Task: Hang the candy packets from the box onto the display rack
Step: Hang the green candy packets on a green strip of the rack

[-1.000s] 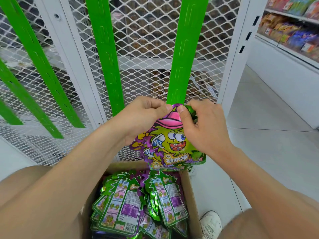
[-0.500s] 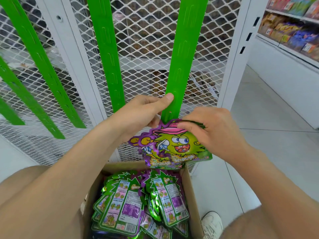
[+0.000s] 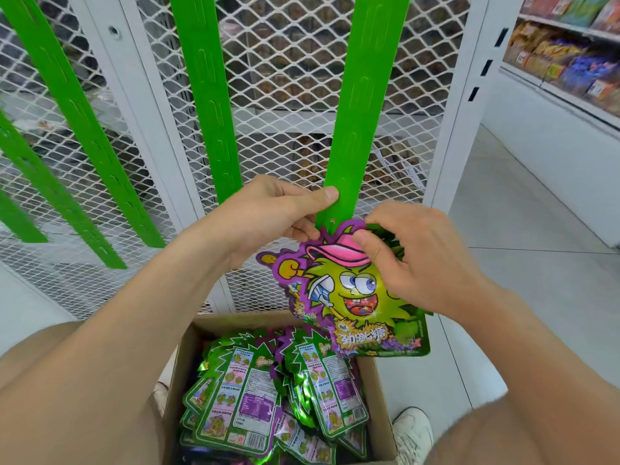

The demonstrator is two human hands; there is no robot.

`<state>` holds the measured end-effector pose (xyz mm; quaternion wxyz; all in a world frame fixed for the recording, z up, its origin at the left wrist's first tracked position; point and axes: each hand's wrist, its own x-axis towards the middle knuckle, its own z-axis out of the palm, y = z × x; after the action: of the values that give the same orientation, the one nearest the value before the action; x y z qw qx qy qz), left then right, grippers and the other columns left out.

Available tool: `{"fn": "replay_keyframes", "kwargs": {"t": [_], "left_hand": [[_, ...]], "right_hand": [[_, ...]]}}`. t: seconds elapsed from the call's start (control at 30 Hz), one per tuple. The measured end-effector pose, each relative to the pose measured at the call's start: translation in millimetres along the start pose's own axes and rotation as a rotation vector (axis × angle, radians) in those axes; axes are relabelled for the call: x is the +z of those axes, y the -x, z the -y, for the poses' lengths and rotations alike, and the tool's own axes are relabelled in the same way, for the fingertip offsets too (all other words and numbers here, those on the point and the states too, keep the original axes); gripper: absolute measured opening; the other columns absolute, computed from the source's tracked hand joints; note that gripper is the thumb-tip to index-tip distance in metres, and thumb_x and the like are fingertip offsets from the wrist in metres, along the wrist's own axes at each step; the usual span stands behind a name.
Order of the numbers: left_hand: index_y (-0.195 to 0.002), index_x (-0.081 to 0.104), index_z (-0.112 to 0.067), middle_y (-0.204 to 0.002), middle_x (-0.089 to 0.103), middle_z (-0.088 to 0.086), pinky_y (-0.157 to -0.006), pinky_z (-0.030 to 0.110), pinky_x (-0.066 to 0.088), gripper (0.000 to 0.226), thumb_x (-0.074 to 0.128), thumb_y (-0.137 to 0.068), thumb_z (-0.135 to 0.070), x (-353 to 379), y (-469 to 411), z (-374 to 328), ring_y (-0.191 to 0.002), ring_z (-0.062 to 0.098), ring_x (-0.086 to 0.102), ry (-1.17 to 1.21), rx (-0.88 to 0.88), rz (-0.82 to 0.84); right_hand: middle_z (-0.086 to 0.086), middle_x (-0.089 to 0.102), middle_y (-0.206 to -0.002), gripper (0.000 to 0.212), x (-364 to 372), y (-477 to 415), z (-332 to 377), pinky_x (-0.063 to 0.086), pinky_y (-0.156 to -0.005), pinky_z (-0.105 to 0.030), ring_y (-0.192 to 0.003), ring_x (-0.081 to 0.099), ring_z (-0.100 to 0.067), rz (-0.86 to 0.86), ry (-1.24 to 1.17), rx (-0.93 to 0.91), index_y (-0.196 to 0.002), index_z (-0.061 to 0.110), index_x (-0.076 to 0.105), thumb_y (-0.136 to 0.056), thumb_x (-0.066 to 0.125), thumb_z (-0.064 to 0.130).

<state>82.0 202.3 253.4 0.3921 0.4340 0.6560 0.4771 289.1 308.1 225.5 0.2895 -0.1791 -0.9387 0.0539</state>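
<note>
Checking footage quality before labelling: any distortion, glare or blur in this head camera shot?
Head view: wide-angle distortion leans the green strip and white post outward; foil glare glints on the boxed packets; the held packet looks sharp; the snack shelf at upper right is soft; lighting even.

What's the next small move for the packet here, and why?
Probably ease the candy packet up so its top catches the lowest tab of the green strip. The left hand pinches the strip's lower end steady, the right hand pinches the packet's top right at that end, and it does not look hooked yet.
</note>
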Motion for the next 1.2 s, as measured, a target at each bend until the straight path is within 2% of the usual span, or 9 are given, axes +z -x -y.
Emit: {"fn": "replay_keyframes", "kwargs": {"t": [0.17,0.27,0.43,0.57,0.7,0.8,0.93,1.13,1.2], "left_hand": [[-0.097,0.083,-0.002,-0.104,0.074,0.032,-0.095,0.04,0.06,0.047,0.075,-0.094,-0.049,0.7,-1.0,-1.1,-0.08,0.018,0.064,-0.067,0.025,0.01],[-0.095,0.085,-0.009,-0.098,0.079,0.02,-0.107,0.047,0.055,0.052,0.076,-0.089,-0.06,1.5,-2.3,-0.1,-0.093,0.021,0.072,-0.086,-0.011,0.044],[-0.104,0.084,-0.017,-0.116,0.08,0.009,-0.114,0.055,0.047,0.074,0.077,-0.068,-0.081,0.6,-7.7,3.9,-0.116,0.035,0.072,-0.097,-0.072,0.062],[-0.107,0.082,-0.012,-0.111,0.081,0.012,-0.113,0.051,0.049,0.069,0.077,-0.074,-0.072,1.6,-7.0,2.4,-0.111,0.032,0.076,-0.044,-0.078,0.1],[-0.106,0.083,-0.008,-0.108,0.082,0.012,-0.113,0.047,0.051,0.037,0.074,-0.097,-0.043,6.0,-3.0,-1.1,-0.11,0.029,0.077,-0.005,-0.03,0.136],[-0.108,0.082,-0.004,-0.107,0.081,0.013,-0.112,0.048,0.052,0.027,0.069,-0.101,-0.027,7.8,-0.3,-1.1,-0.11,0.032,0.076,0.028,-0.014,0.131],[-0.107,0.082,-0.003,-0.103,0.082,0.015,-0.109,0.046,0.054,0.024,0.068,-0.102,-0.021,8.9,1.0,0.5,-0.107,0.031,0.076,0.018,-0.003,0.102],[-0.1,0.084,-0.01,-0.097,0.082,0.009,-0.096,0.032,0.058,0.024,0.065,-0.105,-0.024,9.3,1.4,4.1,-0.094,0.018,0.075,-0.089,0.071,0.105],[-0.091,0.084,-0.015,-0.084,0.08,0.003,-0.083,0.029,0.056,0.026,0.066,-0.104,-0.028,8.3,-0.1,8.0,-0.08,0.014,0.068,-0.163,0.128,0.063]], "right_hand": [[0.009,0.048,-0.072,0.026,-2.1,-3.7,3.1,0.031,-0.061,-0.032,-0.066,0.041,-0.014,-0.038,-0.056,-0.01,-0.084,0.017,0.061,-0.103,0.057,0.033],[0.009,0.051,-0.072,0.027,0.6,-7.6,6.0,0.032,-0.063,-0.032,-0.066,0.044,-0.014,-0.059,-0.108,0.04,-0.086,0.016,0.063,-0.105,0.053,0.033],[0.011,0.041,-0.064,0.036,5.3,-14.2,7.8,0.039,-0.07,-0.043,-0.065,0.042,-0.021,-0.111,-0.067,0.106,-0.074,0.017,0.054,-0.106,0.048,0.034],[0.012,0.038,-0.062,0.035,7.5,-16.7,11.0,0.037,-0.072,-0.043,-0.066,0.038,-0.021,-0.162,0.018,0.143,-0.072,0.025,0.046,-0.106,0.049,0.036],[0.01,0.043,-0.063,0.036,11.5,-17.7,12.1,0.038,-0.073,-0.043,-0.066,0.038,-0.021,-0.183,0.075,0.171,-0.071,0.024,0.051,-0.105,0.05,0.037],[0.01,0.041,-0.062,0.037,12.9,-17.6,12.6,0.04,-0.073,-0.044,-0.065,0.037,-0.021,-0.201,0.081,0.17,-0.07,0.023,0.052,-0.105,0.052,0.036],[0.009,0.038,-0.06,0.035,14.2,-16.0,13.9,0.04,-0.072,-0.045,-0.063,0.036,-0.021,-0.191,0.121,0.149,-0.071,0.028,0.041,-0.104,0.053,0.036],[0.009,0.039,-0.061,0.037,13.6,-13.6,10.8,0.039,-0.07,-0.042,-0.064,0.035,-0.021,-0.126,0.187,0.135,-0.07,0.024,0.051,-0.104,0.05,0.038],[0.009,0.039,-0.063,0.034,13.6,-11.8,10.1,0.04,-0.069,-0.042,-0.063,0.039,-0.022,-0.08,0.23,0.094,-0.072,0.027,0.046,-0.104,0.048,0.039]]}}
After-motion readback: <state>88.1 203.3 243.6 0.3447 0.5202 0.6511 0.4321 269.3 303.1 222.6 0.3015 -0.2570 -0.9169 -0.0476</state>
